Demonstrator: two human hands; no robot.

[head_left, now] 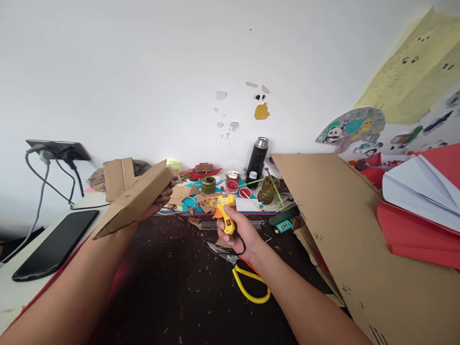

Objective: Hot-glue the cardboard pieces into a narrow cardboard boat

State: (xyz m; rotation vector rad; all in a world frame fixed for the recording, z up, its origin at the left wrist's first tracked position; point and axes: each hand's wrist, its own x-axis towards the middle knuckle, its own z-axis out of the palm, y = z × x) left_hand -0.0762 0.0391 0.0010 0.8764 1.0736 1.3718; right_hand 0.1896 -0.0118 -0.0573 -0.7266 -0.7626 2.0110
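My left hand point(160, 201) is closed on a folded cardboard piece point(134, 199) and holds it up above the dark desk mat point(172, 287); only the fingertips show past its edge. My right hand point(241, 235) grips the handle of a yellow glue gun point(224, 214) with a red switch, its orange nozzle pointing left toward the cardboard piece. A gap remains between nozzle and cardboard. Yellow-handled scissors point(247, 282) lie on the mat just under my right wrist.
A large cardboard sheet point(352, 239) leans over the right side, with red and white paper point(420, 211) beyond it. Paint jars, a black flask point(258, 158) and scraps crowd the back. A black phone point(57, 244), cables and a wall socket sit at left.
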